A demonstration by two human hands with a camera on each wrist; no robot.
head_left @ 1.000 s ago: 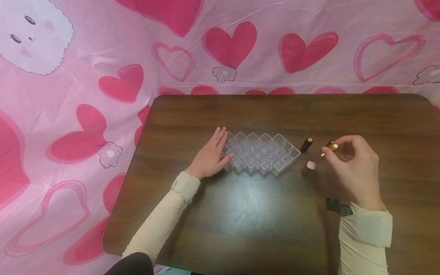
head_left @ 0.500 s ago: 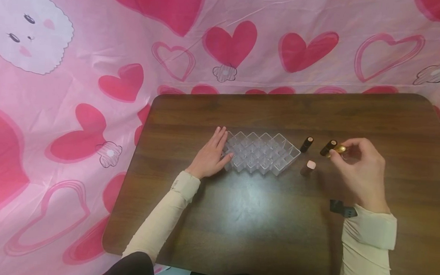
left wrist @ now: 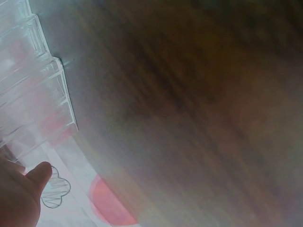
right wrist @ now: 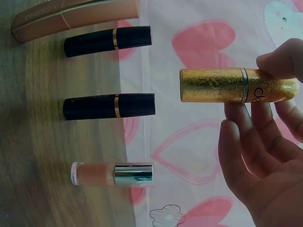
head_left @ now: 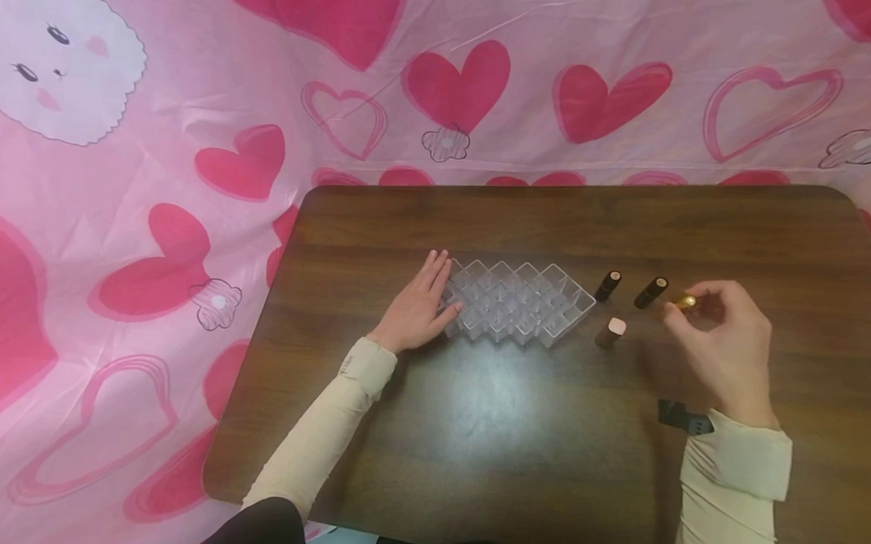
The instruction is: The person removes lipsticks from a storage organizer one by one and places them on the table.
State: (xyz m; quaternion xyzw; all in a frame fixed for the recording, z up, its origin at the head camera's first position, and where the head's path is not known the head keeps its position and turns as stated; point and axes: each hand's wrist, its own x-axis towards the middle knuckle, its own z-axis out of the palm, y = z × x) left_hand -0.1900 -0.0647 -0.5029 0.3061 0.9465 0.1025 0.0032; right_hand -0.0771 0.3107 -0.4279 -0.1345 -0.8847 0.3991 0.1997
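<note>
My left hand (head_left: 415,308) rests with straight fingers against the left end of a clear divided lipstick organizer (head_left: 524,336); its thumb lies over the near corner. In the left wrist view, the hand's thumb side (left wrist: 21,196) shows at the lower left beside the clear walls. A gold lipstick tube (right wrist: 213,86) is pinched between the thumb and fingers of my right hand (head_left: 731,345), raised off the table. Just left of it stand two black lipsticks (head_left: 651,292) with gold bands, and a pinkish-brown lipstick (head_left: 611,332) stands nearer me.
A lip gloss tube (right wrist: 113,174) with a silver cap stands beyond the black lipsticks in the right wrist view, hidden by my right hand in the head view. The brown wooden table (head_left: 470,455) meets a pink heart-print cloth (head_left: 529,30) at its far and left sides.
My right hand has moved right and slightly toward me with the gold lipstick, uncovering the second black lipstick. The left hand and organizer have stayed in place.
</note>
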